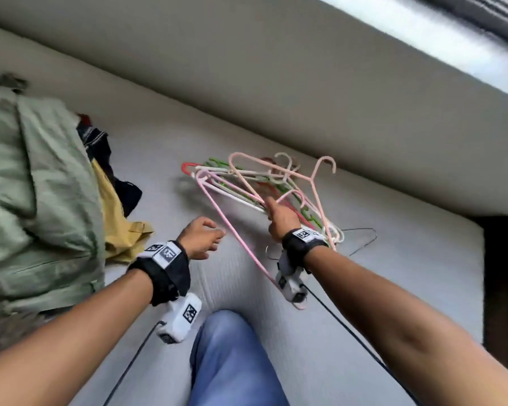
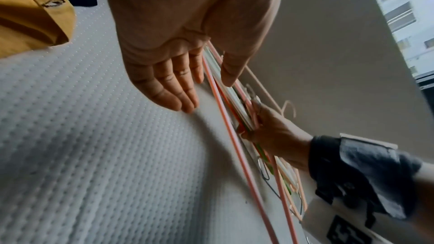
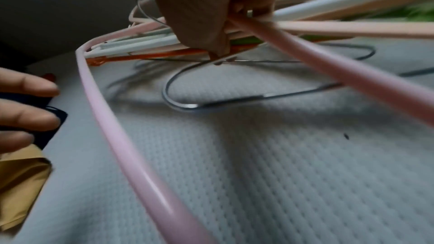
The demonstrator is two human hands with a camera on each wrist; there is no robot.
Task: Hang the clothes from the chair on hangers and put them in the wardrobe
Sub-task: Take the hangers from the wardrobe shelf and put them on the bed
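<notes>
**Freeing one hanger from the bundle**

Head view: the right hand (image 1: 279,219) has its grip closed round a tangled bundle of hangers (image 1: 255,183), lifted off the bed (image 1: 379,288) in its middle stretch, toward the far edge along the wall (image 1: 305,83). A long pink hanger (image 1: 232,227) droops from the bundle toward the near edge. The left hand (image 1: 201,238) hovers just beside it, fingers loosely curled, holding nothing. The clothes (image 1: 35,186) lie heaped at the bed's left side, a yellow garment (image 1: 121,230) at the heap's near edge; neither chair nor wardrobe is in view. The step in hand looks like picking out a single hanger (the pink one is the likeliest, since it already hangs clear).

Left wrist view: the left hand's fingers (image 2: 173,88) are straight and relaxed, the thumb close to the bundle's bars, though I cannot tell if it touches them. To do this well, take the pink bar with the left hand near the right, not out at its far end, so the pull stays short and controlled.

Right wrist view: the right hand pinches many bars at once, and a wire hanger (image 3: 211,103) dangles beneath, its lower bend on or just above the bed. The hooks are probably interlocked. Ease the right grip a little and slide the pink hanger out along its own length, rather than yanking sideways (that would drag the wire one with it).
</notes>
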